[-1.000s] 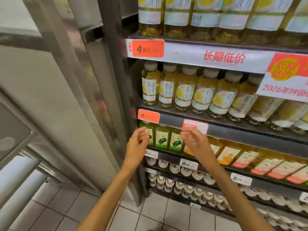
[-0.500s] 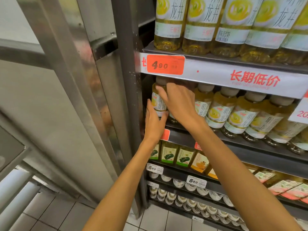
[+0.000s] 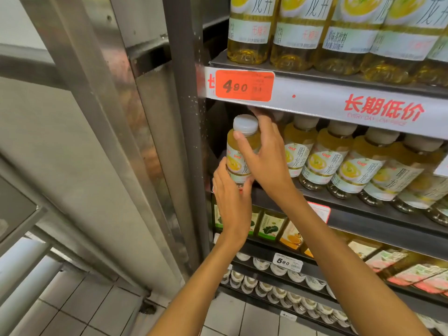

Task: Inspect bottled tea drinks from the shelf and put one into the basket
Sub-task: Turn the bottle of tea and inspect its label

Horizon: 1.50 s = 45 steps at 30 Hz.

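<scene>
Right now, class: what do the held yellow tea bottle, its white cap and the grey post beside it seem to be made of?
Yellow tea bottle: likely clear plastic, since liquid shows through; glossy printed label.
White cap: apparently matte, slightly translucent plastic.
Grey post: probably painted metal, dull with pale specks.

Open dark gap left of held bottle (image 3: 242, 151), metal upright (image 3: 186, 132) bounding it, shelf edge (image 3: 315, 98) close above cap, neighbouring bottles (image 3: 322, 161) packed tight on right, no passage between them.
</scene>
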Tool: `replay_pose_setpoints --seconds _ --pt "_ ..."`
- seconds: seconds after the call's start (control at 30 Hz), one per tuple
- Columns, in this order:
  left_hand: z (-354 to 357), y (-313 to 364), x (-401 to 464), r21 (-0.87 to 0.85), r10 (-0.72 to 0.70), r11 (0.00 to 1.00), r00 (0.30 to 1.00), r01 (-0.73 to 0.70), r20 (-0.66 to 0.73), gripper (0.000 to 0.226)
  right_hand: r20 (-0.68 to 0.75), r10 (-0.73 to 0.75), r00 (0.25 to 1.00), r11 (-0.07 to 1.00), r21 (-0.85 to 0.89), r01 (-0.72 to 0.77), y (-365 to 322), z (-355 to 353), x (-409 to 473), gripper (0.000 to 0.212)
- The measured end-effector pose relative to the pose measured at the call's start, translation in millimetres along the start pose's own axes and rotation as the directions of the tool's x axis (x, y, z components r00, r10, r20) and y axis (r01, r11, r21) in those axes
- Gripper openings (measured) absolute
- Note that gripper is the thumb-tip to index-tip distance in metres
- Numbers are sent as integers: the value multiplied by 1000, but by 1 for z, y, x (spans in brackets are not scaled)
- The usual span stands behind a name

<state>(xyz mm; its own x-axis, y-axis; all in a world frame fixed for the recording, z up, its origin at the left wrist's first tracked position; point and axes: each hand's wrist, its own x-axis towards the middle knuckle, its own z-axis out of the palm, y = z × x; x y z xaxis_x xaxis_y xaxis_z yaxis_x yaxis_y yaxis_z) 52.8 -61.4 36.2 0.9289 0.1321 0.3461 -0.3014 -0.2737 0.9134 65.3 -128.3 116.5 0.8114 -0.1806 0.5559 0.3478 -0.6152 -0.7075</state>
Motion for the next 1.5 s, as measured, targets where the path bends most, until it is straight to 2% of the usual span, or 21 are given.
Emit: replay_pose_setpoints --seconds 0.07,0.17,0.27,0.33,0.43,0.57,0.63,0.73,0.77,0.9,1.03,1.1,1.2,1.27,1.33,1.5 --pt "-6 -1 -5 -48 -12 999 1000 12 9 61 14 -5 1000 997 77 4 -6 -5 -2 39" --pt "-23 -6 -16 -103 -11 995 998 16 56 65 59 13 998 956 291 -30 -13 -14 -9 38" --pt "-48 -14 -25 -99 16 995 975 6 220 71 83 43 996 895 440 -75 -14 -23 -20 35" --pt "-62 -14 -27 -171 -19 982 934 85 356 66 86 83 993 840 529 -116 -14 -26 -30 32" --pt "-69 -14 -35 -279 -53 939 885 202 463 48 81 127 989 801 580 -150 -13 -26 -44 30" --pt "-74 -7 -53 -300 -73 915 844 268 532 39 71 205 976 778 593 -207 -3 -34 -53 26" --pt "-75 0 -58 -301 -87 906 828 297 554 35 122 273 954 707 647 -285 5 -40 -55 27" --pt "-71 8 -62 -263 -110 907 788 329 605 47 238 344 908 496 776 -391 11 -42 -58 31" --pt "-70 11 -64 -254 -124 902 773 349 622 48 255 362 897 467 783 -411 11 -42 -59 33" --pt "-70 11 -70 -258 -190 840 704 477 684 59 294 379 877 473 753 -457 10 -42 -61 33" --pt "-75 9 -66 -227 -202 804 610 550 766 67 218 358 908 567 722 -397 2 -45 -64 30" --pt "-74 11 -66 -252 -177 776 584 578 792 64 197 321 926 611 705 -361 -4 -48 -65 29" --pt "-73 14 -66 -347 -175 642 571 684 802 71 184 229 956 620 730 -289 -10 -53 -65 24" --pt "-74 16 -65 -363 -185 590 559 721 808 69 187 168 968 593 765 -251 -13 -57 -64 24" --pt "-74 20 -66 -363 -177 597 559 715 810 62 203 133 970 533 811 -242 -14 -58 -64 26" --pt "-76 27 -72 -362 -174 689 628 628 759 61 272 158 949 450 836 -314 -10 -61 -61 31"
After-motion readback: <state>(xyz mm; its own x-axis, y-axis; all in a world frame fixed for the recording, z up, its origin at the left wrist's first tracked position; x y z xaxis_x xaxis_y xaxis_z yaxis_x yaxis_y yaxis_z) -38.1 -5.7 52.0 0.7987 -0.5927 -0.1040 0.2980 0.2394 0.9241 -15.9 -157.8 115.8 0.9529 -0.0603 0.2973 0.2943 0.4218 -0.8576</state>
